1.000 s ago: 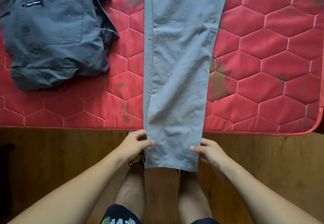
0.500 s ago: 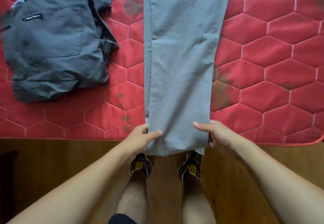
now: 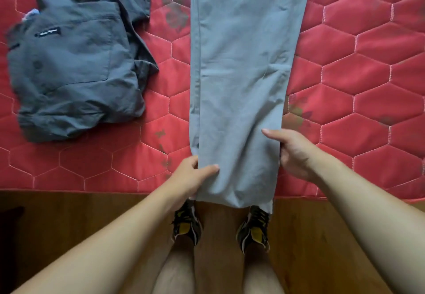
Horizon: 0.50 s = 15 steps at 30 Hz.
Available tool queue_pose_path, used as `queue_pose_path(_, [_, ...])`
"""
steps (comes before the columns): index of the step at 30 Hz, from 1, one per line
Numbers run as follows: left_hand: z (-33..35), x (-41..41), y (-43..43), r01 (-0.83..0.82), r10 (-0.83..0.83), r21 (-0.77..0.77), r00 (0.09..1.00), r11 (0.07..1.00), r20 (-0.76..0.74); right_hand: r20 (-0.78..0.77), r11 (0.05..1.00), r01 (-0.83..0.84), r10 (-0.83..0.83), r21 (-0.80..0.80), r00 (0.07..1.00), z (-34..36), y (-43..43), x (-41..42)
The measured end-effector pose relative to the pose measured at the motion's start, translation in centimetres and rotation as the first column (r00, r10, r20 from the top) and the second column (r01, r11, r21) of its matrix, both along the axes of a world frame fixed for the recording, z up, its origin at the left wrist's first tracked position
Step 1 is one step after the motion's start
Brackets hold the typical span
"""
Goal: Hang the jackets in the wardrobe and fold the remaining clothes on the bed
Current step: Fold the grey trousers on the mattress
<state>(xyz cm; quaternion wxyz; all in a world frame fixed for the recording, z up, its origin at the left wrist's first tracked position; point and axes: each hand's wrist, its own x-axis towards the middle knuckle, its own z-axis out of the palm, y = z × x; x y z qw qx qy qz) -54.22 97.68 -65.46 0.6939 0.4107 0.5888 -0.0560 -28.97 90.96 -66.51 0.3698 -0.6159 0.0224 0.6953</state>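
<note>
Both hands pinch the hem end of the grey trousers (image 3: 241, 68): my left hand (image 3: 190, 175) grips the left edge, my right hand (image 3: 292, 153) the right. They lie lengthwise on the red mattress (image 3: 358, 82), hem overhanging its near edge; a dark shirt (image 3: 73, 68) lies folded to the left.

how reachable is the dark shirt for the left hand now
Probably yes: only bare mattress lies between the left hand and the dark shirt, but it must first release the grey trousers.
</note>
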Motion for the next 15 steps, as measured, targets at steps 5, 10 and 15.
queue_pose_path(5, [-0.5, 2.2, 4.9, 0.017, -0.039, 0.244, 0.996, 0.970, 0.086, 0.040, 0.999, 0.053, -0.053, 0.011, 0.998, 1.2, 2.2, 0.7])
queue_pose_path(10, [-2.9, 5.2, 10.1, -0.140, 0.122, 0.285, 0.989, 0.948, 0.079, 0.029, 0.989, 0.147, -0.147, -0.013, 0.989, 0.1, 5.4, 2.0])
queue_pose_path(15, [-2.3, 2.3, 9.1, -0.219, 0.217, 0.164, 0.976, 0.962, 0.026, 0.117, 0.982, 0.185, -0.181, -0.025, 0.977, -0.9, 3.3, 2.3])
